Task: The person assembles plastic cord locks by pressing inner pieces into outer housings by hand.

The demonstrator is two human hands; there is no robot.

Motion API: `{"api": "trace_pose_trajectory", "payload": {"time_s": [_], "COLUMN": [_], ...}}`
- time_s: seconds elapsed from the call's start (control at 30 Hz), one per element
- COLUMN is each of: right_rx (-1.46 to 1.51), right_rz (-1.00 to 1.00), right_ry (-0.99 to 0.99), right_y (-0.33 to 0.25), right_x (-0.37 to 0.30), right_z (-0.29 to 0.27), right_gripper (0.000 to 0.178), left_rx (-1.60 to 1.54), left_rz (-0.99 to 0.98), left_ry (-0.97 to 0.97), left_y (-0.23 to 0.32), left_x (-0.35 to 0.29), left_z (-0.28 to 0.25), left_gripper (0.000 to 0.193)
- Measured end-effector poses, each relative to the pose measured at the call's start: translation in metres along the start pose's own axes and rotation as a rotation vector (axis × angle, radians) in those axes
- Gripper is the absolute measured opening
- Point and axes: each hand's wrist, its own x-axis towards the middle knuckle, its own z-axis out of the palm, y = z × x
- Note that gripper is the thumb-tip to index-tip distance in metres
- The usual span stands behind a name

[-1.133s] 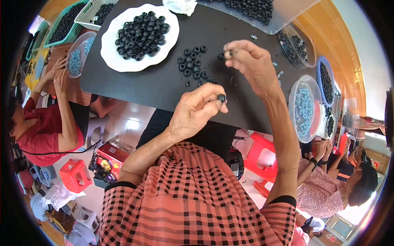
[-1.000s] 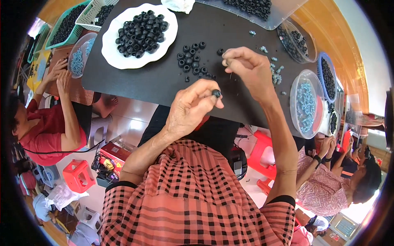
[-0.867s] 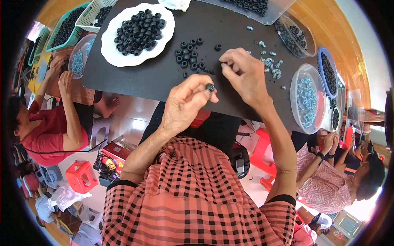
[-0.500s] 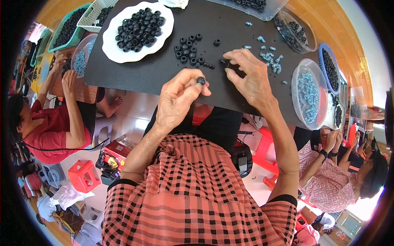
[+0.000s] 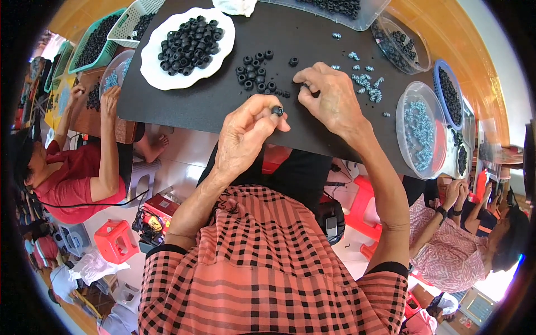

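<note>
- Black worktop (image 5: 212, 100) carrying everything, dark so small parts show, likely.
- White plate (image 5: 162, 72) far left, heaped with black rings, within reach.
- Clear tub (image 5: 416, 162) right, holding pale blue screws.
- Left hand (image 5: 243, 137) raised near the worktop edge, fingers (image 5: 267, 118) narrow, pinching one ring (image 5: 277, 111).
- Right hand (image 5: 332, 97) down on the worktop, fingers nearly closed over loose parts; grip hidden.

Black table (image 5: 223, 100): white plate (image 5: 167, 78), loose black rings (image 5: 255, 71), blue-grey screws (image 5: 365, 84)
</note>
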Motion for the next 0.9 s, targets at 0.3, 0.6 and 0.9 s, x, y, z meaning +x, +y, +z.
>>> {"api": "trace_pose_trajectory", "payload": {"time_s": [0.3, 0.6, 0.9], "right_rx": [0.999, 1.149, 1.006], "right_rz": [0.322, 0.211, 0.149], "right_ry": [0.025, 0.027, 0.051], "right_y": [-0.012, -0.028, -0.027], "right_x": [-0.014, -0.023, -0.024], "right_z": [-0.006, -0.003, -0.003], "right_gripper": [0.013, 0.012, 0.015], "left_rx": [-0.155, -0.212, -0.173], "left_rz": [-0.06, -0.08, -0.058], "left_ry": [-0.054, -0.025, -0.043], "left_y": [-0.008, -0.016, -0.013], "left_x": [0.007, 0.009, 0.009], "left_z": [0.005, 0.007, 0.008], "left_gripper": [0.017, 0.019, 0.018]}}
